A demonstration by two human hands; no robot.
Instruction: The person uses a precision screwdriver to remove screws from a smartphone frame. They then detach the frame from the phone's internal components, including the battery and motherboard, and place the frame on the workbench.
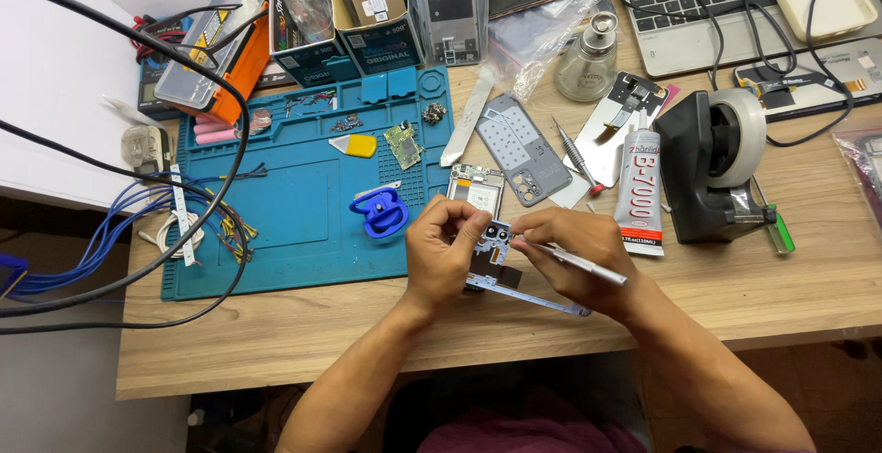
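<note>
Looking down from my head camera, I am holding a silver phone frame (501, 274) between both hands, just above the front edge of the wooden counter (276, 343). My left hand (443, 253) is clamping its left side, fingers curled over the upper edge near the camera cutouts. My right hand (574, 255) is closing on a slim metal tool (583, 266), its tip touching the frame's top part while the handle is pointing out to the right. The frame's long lower rail is sticking out under my right hand. Just beyond my hands, a second phone body (478, 186) is lying beside a grey back cover (519, 145). A blue work mat (294, 205) is lying to the left, and a glue tube (638, 191) and tape dispenser (717, 168) are standing to the right.
</note>
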